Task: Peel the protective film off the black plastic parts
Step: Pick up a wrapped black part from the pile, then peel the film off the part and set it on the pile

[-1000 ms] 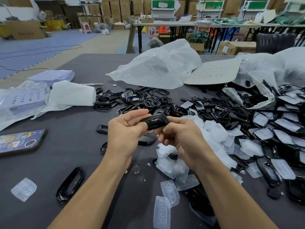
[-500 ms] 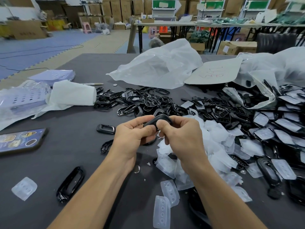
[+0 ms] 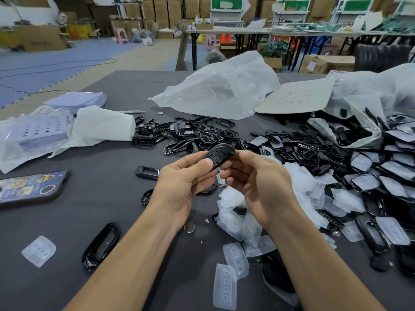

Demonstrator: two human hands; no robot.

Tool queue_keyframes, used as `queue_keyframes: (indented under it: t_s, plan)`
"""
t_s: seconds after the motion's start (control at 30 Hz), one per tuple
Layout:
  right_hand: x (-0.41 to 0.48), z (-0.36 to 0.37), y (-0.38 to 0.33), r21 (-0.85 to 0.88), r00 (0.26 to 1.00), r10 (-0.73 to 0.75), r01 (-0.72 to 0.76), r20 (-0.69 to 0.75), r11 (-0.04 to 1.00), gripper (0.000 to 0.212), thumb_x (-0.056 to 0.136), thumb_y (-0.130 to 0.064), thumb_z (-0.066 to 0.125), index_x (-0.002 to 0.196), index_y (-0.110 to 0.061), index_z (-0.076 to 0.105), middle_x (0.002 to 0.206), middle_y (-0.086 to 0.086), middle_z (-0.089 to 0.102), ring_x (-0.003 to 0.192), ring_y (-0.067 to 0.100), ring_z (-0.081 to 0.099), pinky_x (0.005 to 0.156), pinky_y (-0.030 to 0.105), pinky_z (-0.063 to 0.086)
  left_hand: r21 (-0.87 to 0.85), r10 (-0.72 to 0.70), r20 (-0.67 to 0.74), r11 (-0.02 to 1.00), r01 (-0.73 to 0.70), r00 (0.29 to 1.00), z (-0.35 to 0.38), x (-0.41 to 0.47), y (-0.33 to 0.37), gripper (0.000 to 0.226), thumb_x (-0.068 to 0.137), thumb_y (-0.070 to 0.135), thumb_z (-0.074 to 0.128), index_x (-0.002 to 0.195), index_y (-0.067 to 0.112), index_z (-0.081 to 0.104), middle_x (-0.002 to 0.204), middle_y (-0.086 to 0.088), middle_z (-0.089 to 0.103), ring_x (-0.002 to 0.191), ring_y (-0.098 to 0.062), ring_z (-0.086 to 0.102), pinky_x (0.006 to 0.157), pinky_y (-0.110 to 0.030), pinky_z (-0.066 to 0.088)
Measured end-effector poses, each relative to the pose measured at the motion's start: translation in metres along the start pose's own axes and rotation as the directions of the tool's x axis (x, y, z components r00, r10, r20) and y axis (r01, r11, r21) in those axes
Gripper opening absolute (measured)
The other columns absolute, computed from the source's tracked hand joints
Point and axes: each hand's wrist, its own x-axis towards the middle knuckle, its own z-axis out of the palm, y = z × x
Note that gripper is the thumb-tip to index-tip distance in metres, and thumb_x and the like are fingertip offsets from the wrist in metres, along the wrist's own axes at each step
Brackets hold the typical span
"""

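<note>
The left hand (image 3: 186, 180) grips a glossy black plastic part (image 3: 221, 156) just above the middle of the view, with its thumb pressed across the top and its fingers curled underneath. The right hand (image 3: 262, 182) sits at the part's three o'clock end with its fingers (image 3: 228, 176) curled inward. Whether they pinch a film edge or only touch the plastic cannot be told, and no film can be made out on the part. The likely trouble is at that edge: a nail that digs in too hard could scratch the gloss, and a thin film pulled too sharply could tear and leave a strip behind. The left thumb lies over much of the face, so it may pin the film down and stall the peel unless it shifts. Peeled films (image 3: 298, 182) are heaped at four o'clock of the hands, just beside film-covered parts (image 3: 393, 176) at three o'clock and bare black frames (image 3: 190, 133) at twelve. A finished piece dropped carelessly could therefore land among undone ones. The dark table (image 3: 101, 198) would also make it hard to spot.
</note>
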Motion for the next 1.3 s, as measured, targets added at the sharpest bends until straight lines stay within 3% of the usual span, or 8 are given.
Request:
queue_keyframes:
  t_s: [0.17,0.27,0.43,0.53,0.87,1.07,1.17,1.3]
  plan:
    - [0.0,-0.001,0.0,-0.057,1.0,0.012,-0.011,0.017,0.998,0.044,0.101,-0.001,0.047,0.076,-0.013,0.081,0.08,0.017,0.073,0.065,0.023,0.067,0.059,0.026,0.055,0.076,0.026,-0.037,0.997,-0.023,0.999,-0.001,-0.002,-0.001,0.016,0.08,0.003,0.078,0.092,0.013,0.079,0.083,-0.01,0.08,0.069,-0.014,0.077,0.057,-0.019,0.058]
    - [0.001,0.0,0.0,-0.053,0.999,0.037,-0.038,-0.014,0.998,0.033,0.101,0.001,0.046,0.088,-0.004,0.076,0.081,0.018,0.072,0.063,0.024,0.066,0.057,0.027,0.055,0.088,0.042,-0.008,0.995,-0.041,0.999,0.002,-0.005,0.0,0.016,0.071,0.01,0.081,0.085,0.016,0.083,0.084,-0.009,0.08,0.069,-0.013,0.077,0.056,-0.016,0.056]
    - [0.003,0.001,0.003,0.021,0.993,0.118,-0.117,-0.008,0.993,0.02,0.101,0.001,0.05,0.11,0.003,0.068,0.078,0.016,0.071,0.061,0.021,0.066,0.056,0.027,0.056,0.046,0.065,0.065,0.997,-0.069,0.996,0.003,-0.006,0.001,0.039,0.065,0.013,0.079,0.104,0.01,0.079,0.096,-0.011,0.08,0.073,-0.016,0.077,0.059,-0.015,0.057]
    - [0.002,0.001,0.005,-0.034,0.994,0.108,-0.107,0.029,0.994,0.021,0.098,0.006,0.055,0.089,-0.002,0.073,0.073,0.01,0.071,0.06,0.014,0.067,0.058,0.022,0.057,0.018,0.054,0.082,0.998,-0.056,0.995,0.003,-0.006,0.0,0.032,0.065,0.012,0.079,0.096,0.012,0.083,0.093,-0.014,0.08,0.071,-0.019,0.077,0.06,-0.016,0.058]
    - [0.004,-0.005,0.003,-0.225,0.96,-0.162,0.11,-0.23,0.968,0.014,0.091,0.002,0.071,0.083,-0.008,0.077,0.067,0.006,0.071,0.054,0.012,0.062,0.053,0.019,0.052,0.13,0.162,-0.068,0.98,-0.152,0.985,0.005,-0.005,-0.004,0.022,0.081,-0.002,0.08,0.098,0.013,0.078,0.086,-0.006,0.081,0.073,-0.013,0.078,0.057,-0.016,0.055]
    - [0.006,-0.01,-0.002,-0.457,0.937,-0.329,0.243,-0.119,0.856,0.037,0.09,0.009,0.065,0.072,-0.021,0.08,0.071,-0.002,0.072,0.065,0.009,0.061,0.064,0.019,0.052,0.154,0.169,-0.078,0.976,-0.155,0.983,0.003,-0.002,-0.003,0.02,0.092,0.002,0.071,0.097,0.019,0.079,0.084,-0.006,0.081,0.067,-0.011,0.075,0.056,-0.017,0.055]
    - [0.007,-0.009,-0.001,-0.441,0.944,-0.311,0.232,-0.114,0.867,0.041,0.098,0.006,0.057,0.079,-0.022,0.079,0.07,-0.005,0.066,0.066,0.01,0.061,0.069,0.027,0.059,0.198,0.177,-0.052,0.967,-0.163,0.983,0.0,0.0,-0.002,0.021,0.099,0.005,0.065,0.099,0.02,0.079,0.084,-0.006,0.08,0.056,-0.012,0.071,0.051,-0.02,0.055]
    - [0.005,-0.012,0.001,-0.502,0.936,-0.334,0.236,-0.113,0.832,0.026,0.095,0.002,0.063,0.107,-0.019,0.07,0.079,0.003,0.066,0.056,0.018,0.066,0.053,0.027,0.056,0.29,0.148,0.066,0.944,-0.161,0.987,-0.006,0.001,0.0,0.021,0.095,0.0,0.068,0.105,0.016,0.076,0.085,-0.01,0.08,0.057,-0.012,0.071,0.054,-0.021,0.057]
